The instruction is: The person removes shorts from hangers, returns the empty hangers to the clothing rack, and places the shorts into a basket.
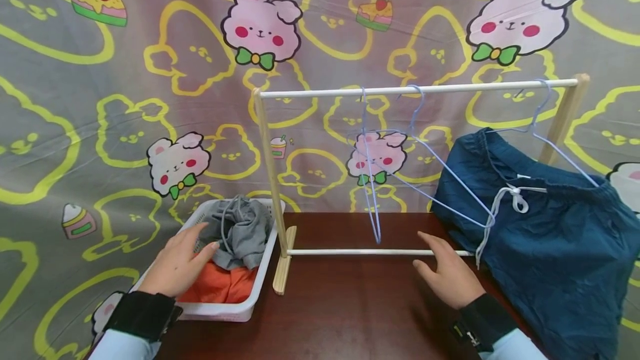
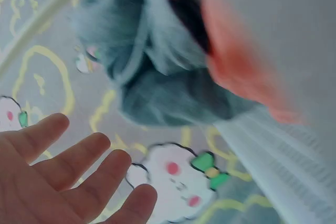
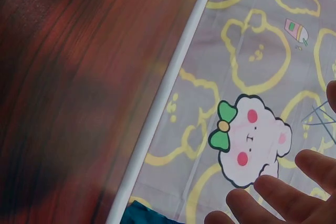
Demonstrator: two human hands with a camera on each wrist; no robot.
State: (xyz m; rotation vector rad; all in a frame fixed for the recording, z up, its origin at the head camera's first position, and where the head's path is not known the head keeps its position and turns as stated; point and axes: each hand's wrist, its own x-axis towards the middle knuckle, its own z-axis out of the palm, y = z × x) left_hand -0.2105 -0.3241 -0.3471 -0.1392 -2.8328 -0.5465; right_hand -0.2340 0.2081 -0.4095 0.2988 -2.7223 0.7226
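My left hand (image 1: pixel 177 263) is held over the left side of a white plastic basket (image 1: pixel 245 310), fingers extended and holding nothing. Inside the basket lie a grey garment with a drawstring (image 1: pixel 245 226) and an orange garment (image 1: pixel 225 285). In the left wrist view the grey cloth (image 2: pixel 168 93) is blurred, apart from the fingers. My right hand (image 1: pixel 452 274) hovers above the table near the rack's lower bar, fingers spread and nothing in them. Dark blue shorts (image 1: pixel 560 249) with a white drawstring hang from a hanger (image 1: pixel 565 151) at the rack's right end.
A small rack with wooden posts and a white top rail (image 1: pixel 320 92) stands on the dark red-brown table (image 1: pixel 350 304). Two bare lilac hangers (image 1: pixel 372 193) hang from its middle. Behind is a patterned cloth backdrop (image 1: pixel 125 126).
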